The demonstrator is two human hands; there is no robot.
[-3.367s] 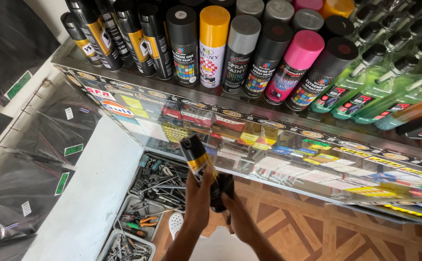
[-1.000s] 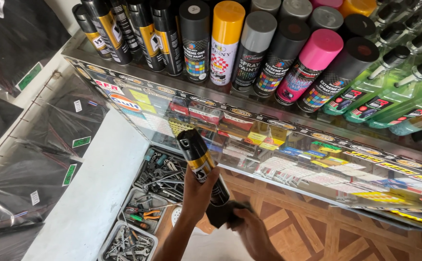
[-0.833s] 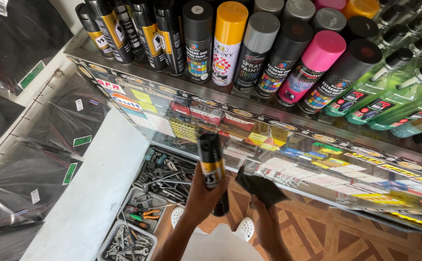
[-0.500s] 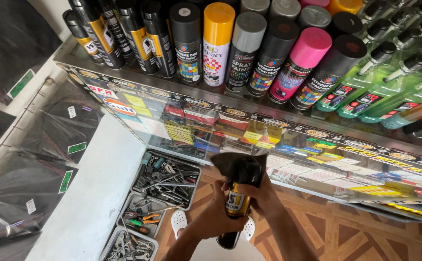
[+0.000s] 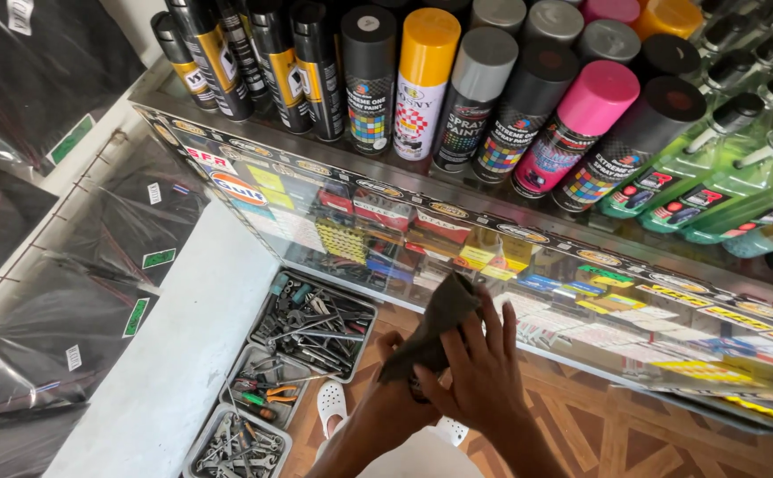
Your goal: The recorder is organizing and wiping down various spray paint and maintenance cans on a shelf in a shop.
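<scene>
My right hand (image 5: 479, 376) presses a dark cloth (image 5: 435, 323) down over the top of a black and yellow spray can, which is almost wholly hidden under the cloth and fingers. My left hand (image 5: 390, 352) reaches in from below left and grips the can's body beneath the cloth. Both hands are in front of a glass display counter (image 5: 581, 265), just below its front edge.
A row of spray paint cans (image 5: 422, 80) with coloured caps stands on the counter top, and green spray bottles (image 5: 723, 177) stand to the right. Metal trays of hand tools (image 5: 316, 323) and white sandals (image 5: 332, 407) lie on the floor. Black plastic-wrapped items (image 5: 41, 292) hang at left.
The can was upright in my left hand with the cloth low in my right. Now it has come down and the cloth covers its top.
</scene>
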